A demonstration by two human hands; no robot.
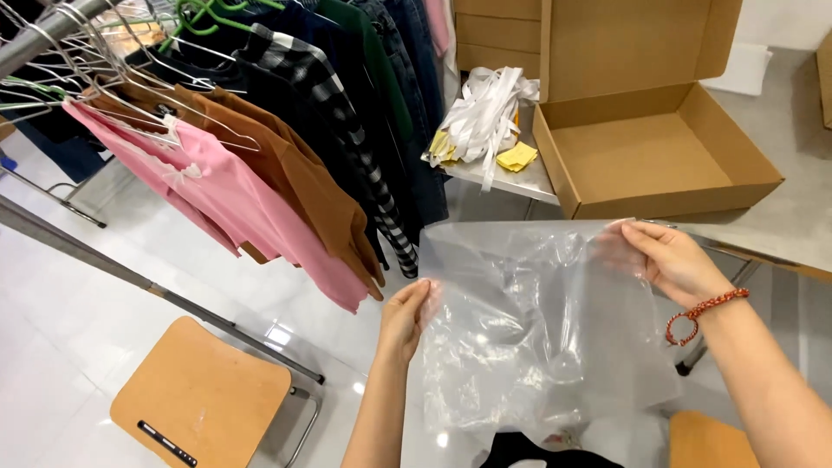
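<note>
Item: clear crinkled plastic bag [537,329], spread at my centre, long axis nine-to-three; left hand [406,316] pinches its nine o'clock edge; right hand [672,260] pinches the two o'clock corner; open cardboard box [659,156] on bench [802,217] at twelve.

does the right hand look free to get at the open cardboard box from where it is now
Probably not at once: the right hand is gripping the top edge of the clear plastic bag. The open cardboard box sits just beyond it, with nothing between.

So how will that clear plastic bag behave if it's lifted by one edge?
The clear plastic bag looks floppy: it sags and wrinkles between both hands. Probably very light, being thin and see-through. Its glossy film may slip.
</note>
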